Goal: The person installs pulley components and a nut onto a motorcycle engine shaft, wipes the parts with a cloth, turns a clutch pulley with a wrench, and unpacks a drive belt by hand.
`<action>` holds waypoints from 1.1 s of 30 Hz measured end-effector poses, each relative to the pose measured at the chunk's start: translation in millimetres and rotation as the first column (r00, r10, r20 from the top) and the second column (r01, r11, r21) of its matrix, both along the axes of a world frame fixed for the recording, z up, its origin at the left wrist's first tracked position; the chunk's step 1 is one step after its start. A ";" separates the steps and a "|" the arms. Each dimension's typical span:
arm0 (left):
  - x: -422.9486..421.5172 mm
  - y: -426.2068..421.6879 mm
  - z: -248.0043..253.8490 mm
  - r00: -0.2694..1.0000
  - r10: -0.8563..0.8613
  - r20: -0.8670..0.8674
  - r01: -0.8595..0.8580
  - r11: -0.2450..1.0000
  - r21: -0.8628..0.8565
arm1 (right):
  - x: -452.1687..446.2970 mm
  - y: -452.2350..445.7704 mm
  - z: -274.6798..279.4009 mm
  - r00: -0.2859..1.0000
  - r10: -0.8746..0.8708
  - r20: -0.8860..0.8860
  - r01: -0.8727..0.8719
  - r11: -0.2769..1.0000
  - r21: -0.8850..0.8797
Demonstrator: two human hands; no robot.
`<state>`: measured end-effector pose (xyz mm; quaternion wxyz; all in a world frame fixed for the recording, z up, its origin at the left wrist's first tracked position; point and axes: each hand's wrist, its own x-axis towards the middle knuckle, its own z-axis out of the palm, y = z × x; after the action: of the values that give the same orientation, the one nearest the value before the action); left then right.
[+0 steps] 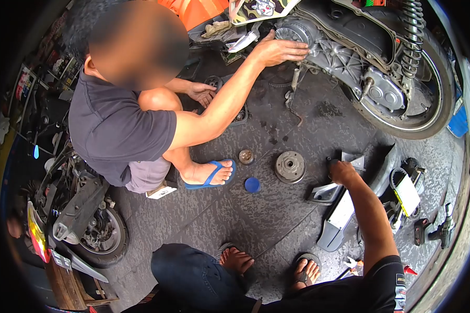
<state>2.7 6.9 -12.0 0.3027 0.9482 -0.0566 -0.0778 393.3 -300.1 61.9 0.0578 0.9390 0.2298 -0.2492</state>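
My right hand (342,173) reaches down to the floor on the right, fingers closed, over some loose grey and white scooter body panels (338,211). A small dark object shows at its fingertips, too small to name. Left of it lies a round metal clutch part (290,167) on the floor. Beside that are an open small tin (247,156) and a blue round lid (252,184). My left hand is out of view. A co-worker's hand (284,50) touches the scooter's engine case (344,60); their other hand (201,94) is low near their knee.
The co-worker crouches at left in blue flip-flops (211,175). The raised scooter's rear wheel (444,99) stands at upper right. Another scooter's wheel (107,237) is at lower left. A cordless drill (443,227) lies at the right edge. A kickstand-like lever (292,107) hangs under the engine.
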 end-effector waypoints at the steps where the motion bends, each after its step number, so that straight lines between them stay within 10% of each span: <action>1: -0.6 0.8 -1.7 1.000 -0.002 0.011 0.002 1.000 0.026 | -0.6 0.0 1.6 1.000 0.005 0.004 -0.005 1.000 0.011; 33: 1.1 -0.7 2.0 1.000 -0.004 -0.022 0.003 0.999 -0.043 | 0.5 -2.8 -6.8 1.000 0.000 -0.001 0.000 1.000 0.010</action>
<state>3.9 6.2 -9.9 0.3233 0.9405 -0.0567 -0.0876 393.9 -302.9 55.0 0.0531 0.9392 0.2308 -0.2488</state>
